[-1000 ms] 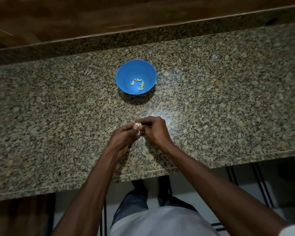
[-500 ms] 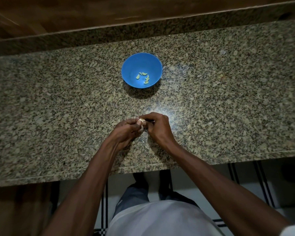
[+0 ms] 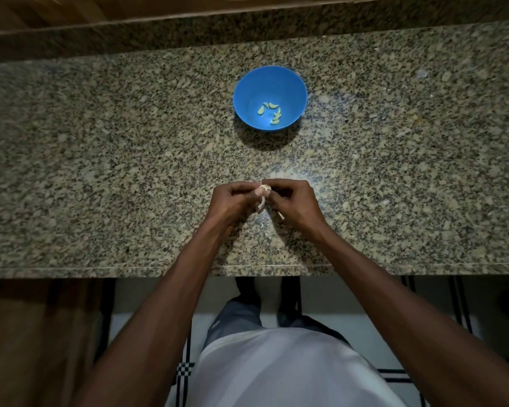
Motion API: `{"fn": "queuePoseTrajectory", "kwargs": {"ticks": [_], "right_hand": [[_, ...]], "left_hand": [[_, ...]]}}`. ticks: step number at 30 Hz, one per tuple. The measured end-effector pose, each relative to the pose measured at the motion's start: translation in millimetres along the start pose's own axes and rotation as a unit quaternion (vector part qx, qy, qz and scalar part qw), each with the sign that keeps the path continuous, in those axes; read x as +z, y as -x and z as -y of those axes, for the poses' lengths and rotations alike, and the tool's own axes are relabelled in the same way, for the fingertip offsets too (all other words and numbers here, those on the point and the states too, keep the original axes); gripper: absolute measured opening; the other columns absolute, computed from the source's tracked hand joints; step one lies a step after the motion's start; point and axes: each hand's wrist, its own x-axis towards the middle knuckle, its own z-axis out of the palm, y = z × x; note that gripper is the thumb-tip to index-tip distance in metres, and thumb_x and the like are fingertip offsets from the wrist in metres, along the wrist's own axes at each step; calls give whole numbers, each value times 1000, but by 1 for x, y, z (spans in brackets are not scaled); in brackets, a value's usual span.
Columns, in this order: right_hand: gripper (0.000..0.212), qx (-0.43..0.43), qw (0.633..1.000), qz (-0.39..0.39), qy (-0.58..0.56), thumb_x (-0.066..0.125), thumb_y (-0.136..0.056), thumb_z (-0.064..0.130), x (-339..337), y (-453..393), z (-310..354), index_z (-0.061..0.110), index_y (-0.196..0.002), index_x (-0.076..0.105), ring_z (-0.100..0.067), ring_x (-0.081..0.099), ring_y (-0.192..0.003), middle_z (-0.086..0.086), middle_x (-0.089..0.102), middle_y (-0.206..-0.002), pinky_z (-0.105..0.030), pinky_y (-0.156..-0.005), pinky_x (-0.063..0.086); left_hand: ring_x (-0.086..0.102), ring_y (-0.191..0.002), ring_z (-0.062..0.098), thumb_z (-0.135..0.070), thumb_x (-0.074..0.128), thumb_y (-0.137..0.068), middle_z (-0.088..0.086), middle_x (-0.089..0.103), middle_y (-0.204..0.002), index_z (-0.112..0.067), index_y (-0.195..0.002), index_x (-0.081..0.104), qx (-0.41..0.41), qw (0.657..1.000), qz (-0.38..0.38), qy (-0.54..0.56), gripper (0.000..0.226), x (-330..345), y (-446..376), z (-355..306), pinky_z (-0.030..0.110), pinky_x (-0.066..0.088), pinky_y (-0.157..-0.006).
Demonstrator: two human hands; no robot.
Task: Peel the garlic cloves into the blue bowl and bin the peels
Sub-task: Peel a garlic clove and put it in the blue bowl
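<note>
A blue bowl (image 3: 247, 92) stands on the granite counter and holds several peeled garlic cloves (image 3: 271, 111). Nearer to me, my left hand (image 3: 232, 202) and my right hand (image 3: 294, 201) meet over the counter and both pinch one small garlic clove (image 3: 265, 188) between their fingertips. Pale strips of peel (image 3: 261, 203) hang from the clove between the hands, and one strip sticks out under my right hand. The bowl lies a hand's length beyond the hands.
The granite counter (image 3: 100, 171) runs left to right, with its front edge (image 3: 71, 270) just below my forearms. A raised granite ledge and wood panelling (image 3: 130, 13) border it at the back. Small peel bits (image 3: 266, 233) lie below the hands.
The hands stay together on the clove; more peel now hangs loose between them. The camera view has shifted, so bowl and hands sit differently in frame.
</note>
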Motion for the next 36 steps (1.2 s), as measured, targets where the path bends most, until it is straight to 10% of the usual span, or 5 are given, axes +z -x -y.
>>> {"fn": "queuePoseTrajectory", "kwargs": {"ticks": [17, 31, 36], "right_hand": [[23, 68, 991, 26, -116, 80, -92, 13, 0, -3, 12, 0, -111, 77, -36, 77, -98, -18, 79, -102, -52, -90, 63], [23, -75, 975, 11, 210, 69, -99, 10, -5, -27, 22, 4, -120, 76, -14, 76, -78, -13, 78, -105, -38, -74, 66], [28, -150, 943, -3, 296, 68, -99, 9, -2, -21, 25, 3, -126, 73, -28, 65, -106, -17, 67, -121, -43, -88, 59]], "left_hand": [[64, -70, 15, -12, 73, -93, 11, 71, -91, -7, -107, 71, 20, 993, -66, -95, 15, 14, -7, 9, 24, 50, -54], [69, -81, 17, -11, 67, -99, 8, 73, -95, -8, -116, 69, 17, 996, -55, -62, 17, 2, -3, 18, 29, 60, -72], [73, -100, 25, -10, 70, -96, 11, 74, -108, -12, -115, 71, 31, 994, -42, -97, 19, -7, 0, 21, 31, 62, -81]]}}
